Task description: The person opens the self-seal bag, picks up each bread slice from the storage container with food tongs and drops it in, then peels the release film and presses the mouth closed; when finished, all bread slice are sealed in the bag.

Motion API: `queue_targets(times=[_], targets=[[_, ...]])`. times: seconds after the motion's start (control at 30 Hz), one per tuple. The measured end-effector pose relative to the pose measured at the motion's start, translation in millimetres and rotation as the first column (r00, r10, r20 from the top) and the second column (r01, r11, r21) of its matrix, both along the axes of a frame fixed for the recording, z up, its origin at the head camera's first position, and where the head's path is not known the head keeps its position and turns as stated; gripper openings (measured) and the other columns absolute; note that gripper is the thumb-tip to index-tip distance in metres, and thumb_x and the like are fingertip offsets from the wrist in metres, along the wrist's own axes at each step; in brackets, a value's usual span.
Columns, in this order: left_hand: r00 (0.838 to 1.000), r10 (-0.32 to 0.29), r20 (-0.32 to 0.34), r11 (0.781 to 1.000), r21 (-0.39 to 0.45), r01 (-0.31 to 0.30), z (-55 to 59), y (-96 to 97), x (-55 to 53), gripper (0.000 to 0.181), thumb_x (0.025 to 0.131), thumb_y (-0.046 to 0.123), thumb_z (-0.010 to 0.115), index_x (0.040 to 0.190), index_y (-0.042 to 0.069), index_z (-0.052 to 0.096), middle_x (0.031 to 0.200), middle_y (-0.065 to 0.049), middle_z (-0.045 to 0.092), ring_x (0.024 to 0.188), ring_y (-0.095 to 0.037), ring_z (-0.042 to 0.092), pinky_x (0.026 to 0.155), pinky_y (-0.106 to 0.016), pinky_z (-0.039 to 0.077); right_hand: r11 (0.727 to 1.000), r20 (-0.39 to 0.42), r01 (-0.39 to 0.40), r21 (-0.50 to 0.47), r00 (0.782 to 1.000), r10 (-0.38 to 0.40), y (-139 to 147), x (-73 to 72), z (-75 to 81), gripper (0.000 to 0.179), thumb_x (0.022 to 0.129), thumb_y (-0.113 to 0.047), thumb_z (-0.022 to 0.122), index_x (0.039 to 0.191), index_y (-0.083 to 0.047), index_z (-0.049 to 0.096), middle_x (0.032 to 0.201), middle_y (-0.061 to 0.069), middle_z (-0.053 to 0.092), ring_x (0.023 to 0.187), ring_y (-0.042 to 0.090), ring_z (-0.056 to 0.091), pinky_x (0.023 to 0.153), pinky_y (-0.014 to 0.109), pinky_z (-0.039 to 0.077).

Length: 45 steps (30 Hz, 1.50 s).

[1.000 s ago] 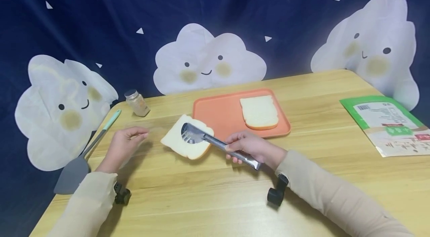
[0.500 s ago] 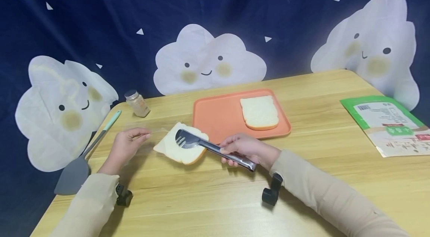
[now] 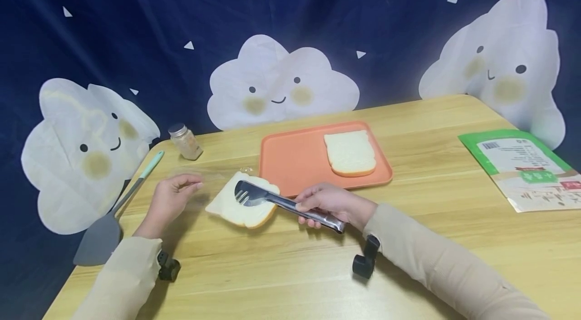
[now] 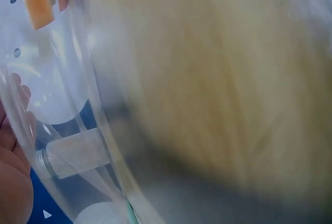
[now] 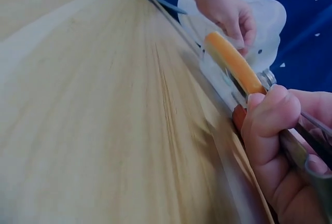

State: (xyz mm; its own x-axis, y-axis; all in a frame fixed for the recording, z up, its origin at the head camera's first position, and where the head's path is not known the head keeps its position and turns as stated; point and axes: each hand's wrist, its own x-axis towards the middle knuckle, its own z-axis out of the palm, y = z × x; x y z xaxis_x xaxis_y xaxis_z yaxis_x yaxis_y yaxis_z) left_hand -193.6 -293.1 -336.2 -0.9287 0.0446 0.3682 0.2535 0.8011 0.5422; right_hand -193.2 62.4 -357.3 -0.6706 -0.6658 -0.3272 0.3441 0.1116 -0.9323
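Observation:
My right hand (image 3: 331, 203) grips metal tongs (image 3: 279, 201) by the handle. The tongs clamp a slice of white bread (image 3: 223, 204) just above the table, tilted, left of the orange tray's near corner. Facing it, my left hand (image 3: 174, 201) pinches a clear plastic bag (image 4: 78, 37) between thumb and fingers. Its film is hard to see in the head view; from the right wrist, the brown-crusted slice (image 5: 231, 60) appears at least partly within the film. On the orange tray (image 3: 290, 158) lies a second bread slice (image 3: 349, 152), at the right side.
A small lidded jar (image 3: 186, 143) stands at the back left. Along the table's left edge lies a grey spatula (image 3: 102, 237) with a mint handle. A green and white food pouch (image 3: 528, 171) lies flat on the right. A dark blue curtain hangs behind the table (image 3: 254, 279).
The tongs and slice have moved left and slightly toward me, closer to my left hand and the clear bag. My left hand has shifted only slightly. The tray and its slice stay put.

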Motion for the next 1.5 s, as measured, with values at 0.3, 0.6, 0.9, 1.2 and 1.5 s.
queue_targets(times=[0.3,0.6,0.9,1.2,1.5], targets=[[0.999,-0.025,0.024,1.0,0.011,0.025,-2.9,-2.3,-2.3,0.02,0.09,0.013,0.061,0.101,-0.002,0.068,0.098,-0.017,0.069,0.084,0.017,0.046,0.072,-0.008,0.041,0.999,-0.021,-0.037,0.022,0.999,0.037,-9.6,-7.1,2.1,0.031,0.089,-0.005,0.052,0.117,0.009,0.05,0.071,0.008,0.061,0.053,0.011,0.053,0.048,0.018,0.045],[0.998,-0.054,0.013,0.998,0.035,0.053,-4.7,-1.7,-4.5,0.019,0.09,0.012,0.059,0.1,-0.003,0.068,0.098,-0.018,0.068,0.084,0.018,0.046,0.072,-0.006,0.041,0.999,0.02,-0.028,-0.015,0.999,0.028,-17.5,-13.5,1.1,0.024,0.089,-0.004,0.052,0.11,0.008,0.05,0.071,0.01,0.062,0.053,0.011,0.054,0.047,0.018,0.046],[0.998,-0.063,0.011,0.996,0.063,0.062,-7.6,-3.0,-6.8,0.016,0.091,0.01,0.058,0.097,0.0,0.069,0.098,-0.017,0.069,0.078,0.01,0.051,0.067,-0.008,0.042,0.999,0.011,-0.046,-0.016,0.999,0.046,-20.3,-19.1,2.1,0.028,0.09,-0.004,0.051,0.115,0.008,0.049,0.073,0.01,0.062,0.054,0.012,0.054,0.048,0.018,0.046],[0.995,-0.097,0.02,0.993,0.063,0.095,-7.5,1.6,-6.7,0.013,0.09,0.006,0.059,0.095,0.001,0.07,0.095,-0.015,0.07,0.081,0.007,0.053,0.068,-0.01,0.042,0.996,-0.008,-0.09,0.02,0.996,0.09,-25.7,-23.8,2.3,0.031,0.09,-0.005,0.052,0.117,0.009,0.05,0.074,0.01,0.062,0.056,0.012,0.055,0.05,0.018,0.047],[0.994,-0.086,0.069,0.994,0.073,0.081,-6.8,1.6,-3.8,0.017,0.091,0.012,0.058,0.096,0.002,0.07,0.101,-0.014,0.069,0.09,0.016,0.05,0.079,-0.005,0.038,0.999,-0.021,-0.044,0.025,0.999,0.045,-35.5,-23.6,0.0,0.026,0.089,-0.004,0.053,0.113,0.007,0.052,0.071,0.011,0.061,0.052,0.012,0.053,0.046,0.018,0.045]])
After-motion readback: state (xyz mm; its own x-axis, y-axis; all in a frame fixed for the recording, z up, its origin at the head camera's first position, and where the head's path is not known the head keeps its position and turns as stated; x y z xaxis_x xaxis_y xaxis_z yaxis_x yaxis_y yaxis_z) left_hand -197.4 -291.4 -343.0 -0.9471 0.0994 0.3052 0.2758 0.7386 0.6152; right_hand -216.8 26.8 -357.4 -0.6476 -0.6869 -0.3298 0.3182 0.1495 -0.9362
